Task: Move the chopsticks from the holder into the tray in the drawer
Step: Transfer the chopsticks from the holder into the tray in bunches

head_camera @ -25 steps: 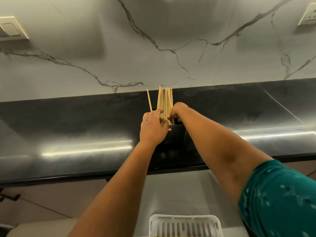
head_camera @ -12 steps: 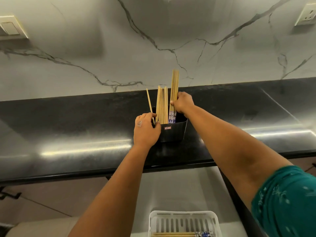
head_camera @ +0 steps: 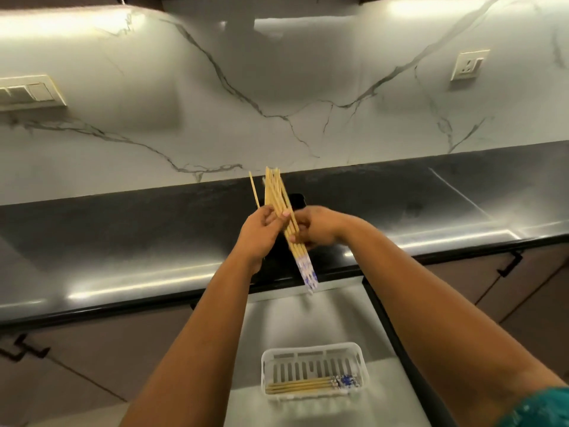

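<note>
Bare forearms; teal patterned sleeve [head_camera: 542, 409] on the right arm

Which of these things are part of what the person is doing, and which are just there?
Part of the job:
- bundle of chopsticks, gripped by left hand and right hand
- black holder behind the hands
- white tray in the open drawer
- chopsticks already in the tray

Just there:
- wall socket
- switch plate
- cabinet handle
</note>
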### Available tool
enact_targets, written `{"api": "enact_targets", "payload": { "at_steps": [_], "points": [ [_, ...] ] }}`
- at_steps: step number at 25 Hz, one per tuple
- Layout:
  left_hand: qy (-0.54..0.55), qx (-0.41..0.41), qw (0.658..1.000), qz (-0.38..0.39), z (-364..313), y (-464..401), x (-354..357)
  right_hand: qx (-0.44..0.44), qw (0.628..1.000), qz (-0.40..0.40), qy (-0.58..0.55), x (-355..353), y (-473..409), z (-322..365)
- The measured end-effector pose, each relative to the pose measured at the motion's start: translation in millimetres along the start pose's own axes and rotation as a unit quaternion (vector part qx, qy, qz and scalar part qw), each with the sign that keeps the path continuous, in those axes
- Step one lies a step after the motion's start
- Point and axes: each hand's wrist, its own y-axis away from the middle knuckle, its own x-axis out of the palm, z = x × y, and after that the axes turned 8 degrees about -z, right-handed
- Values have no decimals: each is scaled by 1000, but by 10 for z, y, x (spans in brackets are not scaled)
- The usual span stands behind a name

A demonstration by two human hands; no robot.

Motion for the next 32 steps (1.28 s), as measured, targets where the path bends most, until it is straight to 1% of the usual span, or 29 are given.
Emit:
{"api": "enact_targets", "payload": {
  "at_steps": [2,4,7,10,11,13,14,15,16,17,18,19,20,21,22,23,25,26,27,28,29,30,31,32],
  "points": [
    [29,-83,996,27,142,271,-39,42,996,76,31,243,218,-59],
    [81,-155,984,31,352,543,-86,68,989,120,55,455,384,-157],
    [123,-188,974,16,646,857,-122,70,984,153,53,698,561,-298],
    [161,-219,961,-51,843,992,-92,73,991,111,27,894,712,-529],
    [176,-229,954,-77,898,1018,-96,76,994,80,13,960,765,-646],
    [210,-235,941,-123,992,1061,-122,108,993,-28,-30,1079,890,-936],
    [225,-235,934,-145,1039,1080,-129,146,982,-86,-89,1129,972,-1116],
    [237,-232,929,-164,1091,1112,-125,203,953,-128,-187,1183,1068,-1309],
    [245,-229,925,-178,1147,1151,-102,263,906,-147,-298,1242,1172,-1477],
    [248,-230,922,-191,1212,1201,-55,306,856,-150,-390,1312,1280,-1604],
    [250,-235,917,-201,1280,1264,8,327,819,-149,-448,1384,1370,-1694],
    [253,-244,913,-209,1339,1327,94,331,796,-151,-483,1446,1416,-1736],
    [254,-255,907,-219,1389,1388,197,327,782,-163,-506,1490,1411,-1746],
    [254,-268,900,-232,1426,1440,288,317,780,-179,-508,1511,1374,-1728],
    [260,-282,890,-245,1460,1481,363,310,789,-192,-495,1514,1331,-1680],
    [270,-294,882,-251,1477,1508,419,305,805,-205,-465,1497,1300,-1649],
    [275,-304,878,-249,1500,1530,489,290,840,-202,-411,1418,1269,-1682],
    [266,-305,880,-248,1525,1530,503,278,863,-178,-383,1383,1281,-1717],
    [261,-303,881,-251,1552,1540,522,253,900,-159,-318,1371,1313,-1771],
    [264,-299,880,-257,1578,1558,537,200,948,-152,-197,1386,1351,-1812],
    [269,-298,877,-266,1614,1573,555,128,978,-160,-36,1450,1384,-1853],
    [276,-302,869,-279,1659,1588,567,38,979,-169,103,1550,1411,-1879],
    [286,-310,860,-288,1704,1594,577,-46,965,-160,204,1664,1426,-1913],
    [299,-319,852,-289,1745,1595,591,-95,947,-130,278,1775,1424,-1940]
  ]
}}
